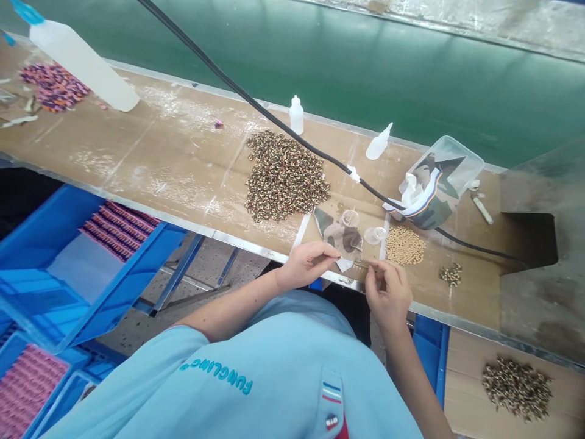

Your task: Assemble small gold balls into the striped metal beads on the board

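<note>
My left hand (309, 264) is at the front edge of the bench, thumb and forefinger pinched on a small dark piece too tiny to name. To its right, my right hand (389, 291) is closed in a pinch; whatever it may hold is hidden. Between and beyond them lies a camouflage cloth (336, 238). A small clear cup (350, 218) stands on the cloth, and a clear round lid or dish (375, 235) is beside it. Tan beads (404, 246) form a patch just past my right hand. Beyond my left hand spreads a large pile of brown-and-gold small pieces (286, 177).
A black cable (256, 105) crosses above the bench. Two small white bottles (297, 117) (379, 143) stand or lie at the back. A clear tub (461, 155) holds camouflage cloth. Blue crates (68, 286) are low left; a cardboard surface (466, 378) with another pile is low right.
</note>
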Available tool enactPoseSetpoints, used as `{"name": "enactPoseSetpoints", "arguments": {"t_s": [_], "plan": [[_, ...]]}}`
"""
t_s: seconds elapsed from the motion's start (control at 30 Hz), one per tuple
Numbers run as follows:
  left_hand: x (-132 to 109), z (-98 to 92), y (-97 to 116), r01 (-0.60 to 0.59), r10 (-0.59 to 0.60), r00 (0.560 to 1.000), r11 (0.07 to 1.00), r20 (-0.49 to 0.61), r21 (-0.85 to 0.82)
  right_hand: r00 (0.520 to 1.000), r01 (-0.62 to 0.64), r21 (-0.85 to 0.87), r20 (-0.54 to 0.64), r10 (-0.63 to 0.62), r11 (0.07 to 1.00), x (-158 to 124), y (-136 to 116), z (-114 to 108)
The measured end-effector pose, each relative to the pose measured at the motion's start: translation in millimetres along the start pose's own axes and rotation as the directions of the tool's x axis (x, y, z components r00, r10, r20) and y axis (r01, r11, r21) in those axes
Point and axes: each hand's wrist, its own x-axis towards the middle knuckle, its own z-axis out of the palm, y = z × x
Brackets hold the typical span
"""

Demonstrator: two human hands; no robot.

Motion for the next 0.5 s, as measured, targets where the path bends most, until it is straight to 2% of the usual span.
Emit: {"name": "enactPoseSetpoints", "arguments": {"t_s": [0.23, 0.5], "plan": [[8, -8.5, -6, -0.079, 0.070, 0.994, 0.992, 0.089, 0.098, 0.980, 0.191, -0.058, 0.062, -0.187, 0.980, 8, 7, 11], [10, -8.4, -9, -0.122, 0.107, 0.989, 0.981, 0.105, 0.148, 0.957, 0.267, 0.042, 0.109, -0.270, 0.963, 16, 8, 14]]}}
